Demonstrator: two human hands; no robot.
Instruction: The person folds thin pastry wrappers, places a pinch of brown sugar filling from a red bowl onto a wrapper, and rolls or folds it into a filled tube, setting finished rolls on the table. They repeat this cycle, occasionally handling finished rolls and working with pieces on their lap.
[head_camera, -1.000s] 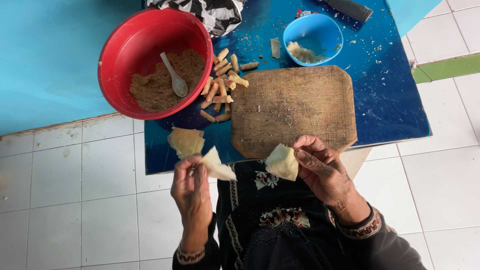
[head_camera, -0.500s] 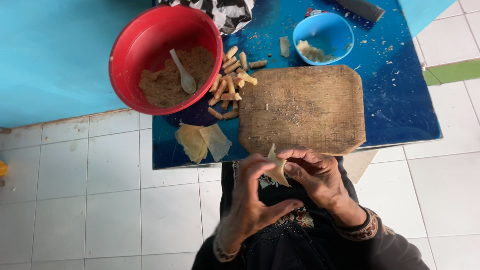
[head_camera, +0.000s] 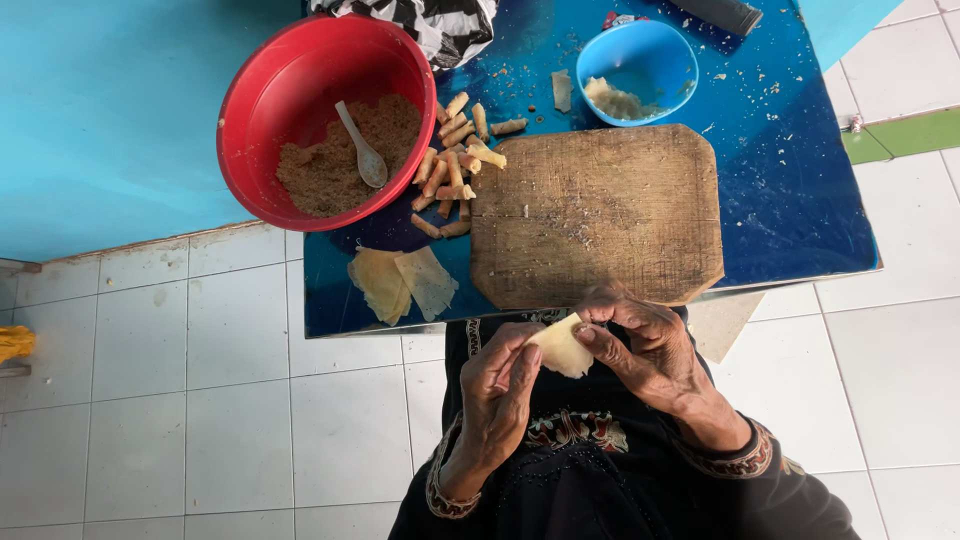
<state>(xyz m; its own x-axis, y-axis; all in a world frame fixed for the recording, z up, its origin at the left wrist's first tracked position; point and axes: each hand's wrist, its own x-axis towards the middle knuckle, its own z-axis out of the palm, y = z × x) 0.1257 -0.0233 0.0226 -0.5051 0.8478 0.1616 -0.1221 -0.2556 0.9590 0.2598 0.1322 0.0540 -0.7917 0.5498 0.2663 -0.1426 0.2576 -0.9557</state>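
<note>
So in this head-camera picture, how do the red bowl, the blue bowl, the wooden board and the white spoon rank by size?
1. wooden board, largest
2. red bowl, a little smaller
3. blue bowl, clearly smaller
4. white spoon, smallest

All sit on the same blue table, so nearness hardly skews this.

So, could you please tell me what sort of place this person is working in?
Probably a home kitchen corner or small food-prep spot: a low blue table on white floor tiles carries a worn wooden cutting board, a red bowl of brown filling and a pile of small rolled pastries.
</note>
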